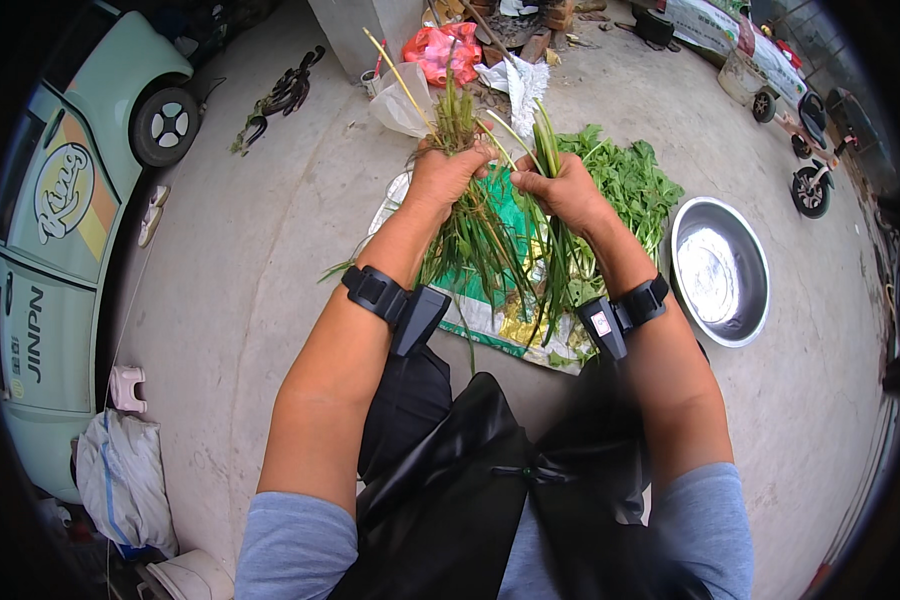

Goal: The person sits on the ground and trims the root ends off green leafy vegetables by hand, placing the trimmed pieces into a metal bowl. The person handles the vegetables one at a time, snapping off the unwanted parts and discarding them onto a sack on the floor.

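My left hand [450, 171] is closed around a thick bundle of long green stalks [456, 112], its stem ends pointing up and thin leaves hanging below. Beside it on the right, my right hand [562, 187] grips a smaller bunch of green stalks [546, 142], leaves trailing down. A pale single stalk slants between the two hands, near the right thumb. Beneath the hands lies a green and white woven sack [461, 300], partly covered. A heap of leafy greens [630, 176] rests on its right side.
A shiny metal basin [720, 271] stands right of the sack. Beyond it are a red plastic bag [444, 54] and a white sack piece [523, 86]. A parked car [60, 262], a pink stool [127, 388] and a stuffed white sack [124, 480] are at left; a small wheeled scooter [814, 150] stands upper right.
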Demonstrator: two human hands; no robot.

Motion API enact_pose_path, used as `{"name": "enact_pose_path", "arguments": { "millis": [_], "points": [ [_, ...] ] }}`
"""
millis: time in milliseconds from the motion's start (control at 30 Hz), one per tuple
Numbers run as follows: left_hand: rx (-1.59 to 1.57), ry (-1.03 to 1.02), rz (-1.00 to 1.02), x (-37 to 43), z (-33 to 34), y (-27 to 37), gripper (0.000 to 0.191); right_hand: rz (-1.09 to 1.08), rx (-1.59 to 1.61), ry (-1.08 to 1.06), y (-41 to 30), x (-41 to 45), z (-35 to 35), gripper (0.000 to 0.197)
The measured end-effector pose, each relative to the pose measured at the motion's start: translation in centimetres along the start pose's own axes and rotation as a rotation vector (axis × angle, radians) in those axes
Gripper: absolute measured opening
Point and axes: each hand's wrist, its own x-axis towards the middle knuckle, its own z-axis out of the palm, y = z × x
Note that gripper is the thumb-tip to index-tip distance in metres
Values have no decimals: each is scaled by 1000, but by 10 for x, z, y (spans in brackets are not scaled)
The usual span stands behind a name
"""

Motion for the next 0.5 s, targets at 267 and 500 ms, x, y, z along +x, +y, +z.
{"name": "enact_pose_path", "arguments": {
  "millis": [267,500],
  "points": [
    [-82,14,4,1,-10,-1,40,65,148,40,10,2,-7,24],
    [0,81,-26,5,-22,-7,37,116,305,53,20,6,-20,16]
  ]
}}
